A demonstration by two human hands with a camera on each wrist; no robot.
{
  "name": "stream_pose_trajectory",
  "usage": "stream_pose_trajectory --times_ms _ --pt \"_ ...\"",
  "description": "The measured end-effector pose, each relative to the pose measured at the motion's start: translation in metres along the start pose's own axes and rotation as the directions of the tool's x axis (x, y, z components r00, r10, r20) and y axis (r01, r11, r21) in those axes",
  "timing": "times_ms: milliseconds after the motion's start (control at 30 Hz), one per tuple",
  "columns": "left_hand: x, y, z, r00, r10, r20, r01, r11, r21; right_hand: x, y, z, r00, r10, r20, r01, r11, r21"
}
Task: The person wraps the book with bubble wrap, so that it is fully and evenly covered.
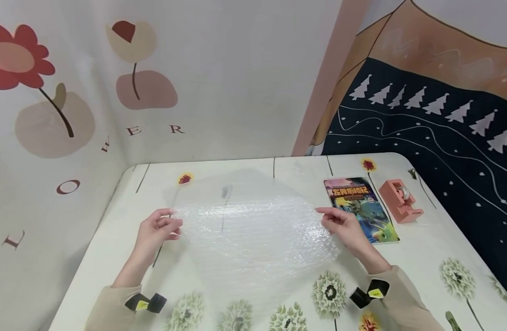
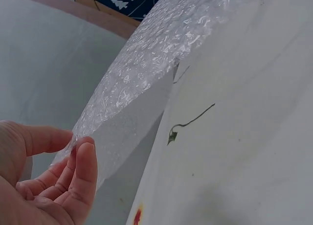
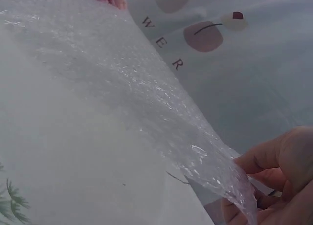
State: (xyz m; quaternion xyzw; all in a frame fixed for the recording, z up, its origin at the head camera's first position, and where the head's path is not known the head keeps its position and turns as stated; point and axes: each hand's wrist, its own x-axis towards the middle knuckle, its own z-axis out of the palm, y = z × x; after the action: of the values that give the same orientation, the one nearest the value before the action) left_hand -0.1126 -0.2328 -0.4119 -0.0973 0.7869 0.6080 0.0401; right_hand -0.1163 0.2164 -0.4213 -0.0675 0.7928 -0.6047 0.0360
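Observation:
A clear sheet of bubble wrap [image 1: 257, 234] is stretched between both hands over the table. My left hand [image 1: 158, 227] pinches its left edge between thumb and fingertips; the left wrist view shows the thumb meeting the fingers on the film [image 2: 132, 83]. At the opposite edge my right hand [image 1: 344, 227] pinches the sheet, its thumb and fingers on either side of the film in the right wrist view. The bubble wrap [image 3: 146, 98] slopes between the hands, and the table's printed flowers show faintly through its lower part.
Right of the sheet lies a colourful book [image 1: 361, 207], partly behind my right hand. Beyond it stands a pink tape dispenser [image 1: 400, 200] with a roll in it. The white flower-print table [image 1: 427, 248] meets a printed curtain [image 1: 236, 92] at the back and a dark tree-patterned cloth at right.

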Motion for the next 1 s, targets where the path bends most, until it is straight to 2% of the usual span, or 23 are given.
stream_pose_trajectory --times_ms 233,400,667,1000 --pt "-0.003 0.004 0.02 1.0 -0.002 -0.008 0.002 1.0 -0.015 0.002 0.002 -0.018 1.0 0.003 -0.028 -0.005 0.996 -0.088" --pt "-0.002 0.004 0.031 1.0 -0.015 0.005 0.015 0.999 -0.043 0.002 0.005 -0.028 0.999 0.002 -0.04 -0.006 0.994 -0.105" --pt "0.001 0.005 0.043 1.0 -0.02 0.017 0.021 0.998 -0.052 0.005 0.012 -0.039 0.999 0.022 -0.049 -0.03 0.988 -0.154" --pt "0.011 -0.007 0.053 0.998 -0.064 0.012 0.064 0.997 -0.042 0.01 0.028 -0.042 0.996 0.076 -0.036 -0.081 0.983 -0.164"
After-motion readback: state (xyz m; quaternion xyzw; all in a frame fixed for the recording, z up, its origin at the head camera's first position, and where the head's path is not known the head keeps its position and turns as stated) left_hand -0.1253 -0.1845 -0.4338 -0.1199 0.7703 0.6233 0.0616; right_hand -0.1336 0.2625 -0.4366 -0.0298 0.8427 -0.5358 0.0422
